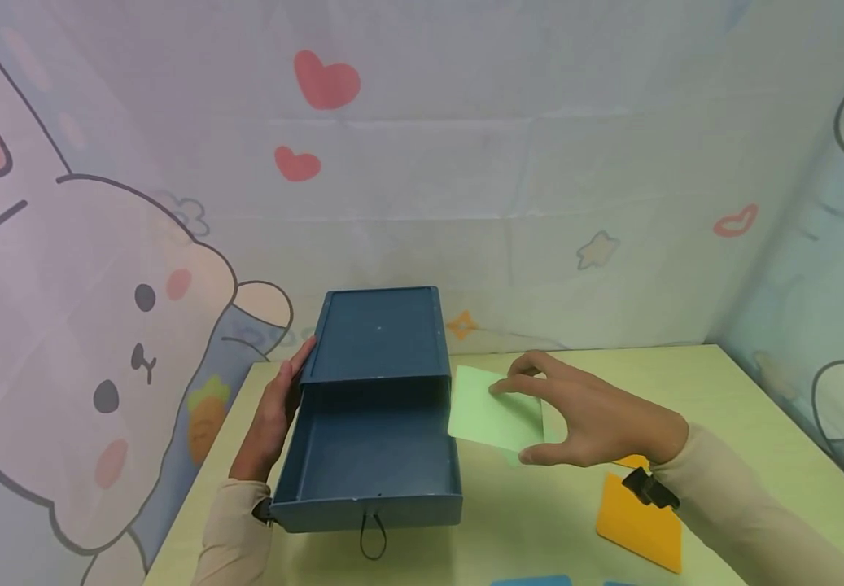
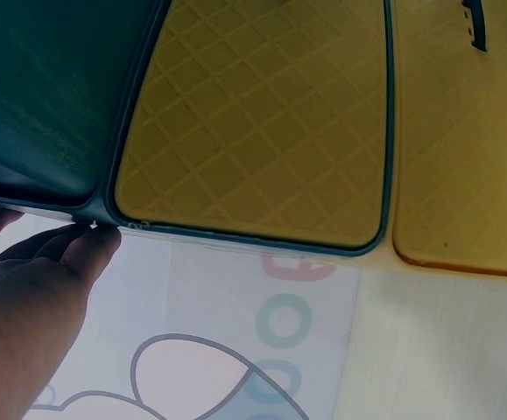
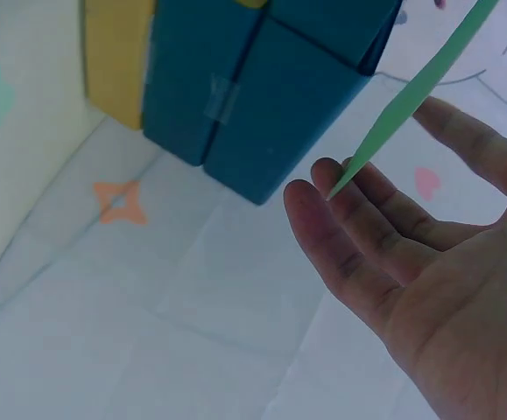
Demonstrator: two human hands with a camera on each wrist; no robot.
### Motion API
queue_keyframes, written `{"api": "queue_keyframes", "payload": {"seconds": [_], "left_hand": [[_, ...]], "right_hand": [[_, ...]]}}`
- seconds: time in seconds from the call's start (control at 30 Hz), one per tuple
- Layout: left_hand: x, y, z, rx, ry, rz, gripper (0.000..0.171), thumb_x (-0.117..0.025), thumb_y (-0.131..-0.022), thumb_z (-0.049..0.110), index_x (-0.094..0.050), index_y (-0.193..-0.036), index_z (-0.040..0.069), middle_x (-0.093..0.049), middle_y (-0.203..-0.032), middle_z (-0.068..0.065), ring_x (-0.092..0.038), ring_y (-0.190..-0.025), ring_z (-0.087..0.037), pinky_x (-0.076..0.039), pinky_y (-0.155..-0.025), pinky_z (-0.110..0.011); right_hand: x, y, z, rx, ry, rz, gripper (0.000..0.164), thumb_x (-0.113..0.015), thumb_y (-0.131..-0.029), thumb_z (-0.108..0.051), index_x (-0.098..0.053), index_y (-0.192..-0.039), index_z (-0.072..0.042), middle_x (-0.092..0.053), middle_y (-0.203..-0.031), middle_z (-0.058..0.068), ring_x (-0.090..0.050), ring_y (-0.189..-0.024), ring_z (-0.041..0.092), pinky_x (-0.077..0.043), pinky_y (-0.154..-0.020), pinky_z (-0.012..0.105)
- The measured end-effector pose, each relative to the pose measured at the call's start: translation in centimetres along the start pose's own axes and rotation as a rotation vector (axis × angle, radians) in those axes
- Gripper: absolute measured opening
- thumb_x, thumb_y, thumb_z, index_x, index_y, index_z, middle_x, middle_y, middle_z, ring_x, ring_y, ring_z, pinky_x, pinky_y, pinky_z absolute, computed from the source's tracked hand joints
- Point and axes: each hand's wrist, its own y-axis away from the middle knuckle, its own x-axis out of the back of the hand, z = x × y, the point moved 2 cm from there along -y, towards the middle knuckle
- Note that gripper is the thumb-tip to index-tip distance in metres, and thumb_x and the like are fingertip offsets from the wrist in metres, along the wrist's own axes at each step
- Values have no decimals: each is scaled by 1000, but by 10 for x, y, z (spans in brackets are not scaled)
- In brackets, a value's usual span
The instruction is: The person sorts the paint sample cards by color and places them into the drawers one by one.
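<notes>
A dark blue drawer box (image 1: pixel 381 334) stands on the table, its drawer (image 1: pixel 366 514) pulled out toward me; the drawer's bare inside shows. My left hand (image 1: pixel 272 415) rests against the box's left side with fingers extended; in the left wrist view its fingertips touch the edge near a yellow, diamond-patterned panel (image 2: pixel 262 131). To the right of the drawer, my right hand (image 1: pixel 575 407) pinches a light green square of paper (image 1: pixel 491 407) between thumb and fingers. The right wrist view shows the green paper (image 3: pixel 411 101) nearly edge-on, with the thumb mostly out of frame.
A dark loop (image 1: pixel 373 549) hangs from the drawer front. Orange flat pieces (image 1: pixel 637 525) lie under the right wrist. Blue pieces (image 1: pixel 531 581) show at the bottom edge. A patterned cloth backdrop (image 1: pixel 422 179) rises behind the table (image 1: pixel 509 513).
</notes>
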Motion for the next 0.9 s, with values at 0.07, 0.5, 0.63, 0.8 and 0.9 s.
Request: {"api": "queue_keyframes", "payload": {"seconds": [0.07, 0.5, 0.63, 0.8, 0.9], "left_hand": [[0, 0, 0, 4, -5, 1, 62, -8, -110, 42, -16, -162, 9, -11, -170, -14, -8, -157, -40, -7, -122, -71], [1, 0, 2, 5, -24, 7, 62, -8, -110, 42, -17, -162, 11, -11, -170, -13, -8, -157, -40, -8, -121, -72], [0, 0, 2, 15, -16, 16, 62, -8, -110, 43, -17, -162, 11, -10, -171, -12, -6, -158, -38, -6, -123, -71], [-1, 0, 2, 24, -15, 19, 62, -9, -110, 44, -18, -162, 12, -10, -171, -11, -6, -158, -37, -6, -123, -70], [-2, 1, 3, 24, -16, 21, 63, -9, -110, 44, -18, -162, 11, -10, -171, -12, -6, -158, -38, -5, -123, -70]], "right_hand": [[0, -7, -6, 4, -12, -17, 62, -78, -83, -50, -58, -137, -25, -50, -135, 0, -57, -111, 14, -55, -91, 36], [0, -46, -46, 117, -68, -77, 65, -74, -86, -50, -56, -140, -19, -48, -138, 3, -53, -120, 16, -51, -101, 37], [-8, -60, -55, 161, -55, -85, 66, -75, -85, -50, -56, -140, -17, -49, -136, 4, -53, -118, 16, -50, -99, 34], [-19, -76, -65, 177, -35, -131, 65, -75, -86, -49, -57, -139, -15, -51, -133, 5, -53, -116, 16, -51, -96, 31], [-26, -82, -69, 172, -36, -161, 64, -74, -87, -49, -58, -139, -15, -52, -134, 6, -53, -115, 17, -51, -96, 30]]}}
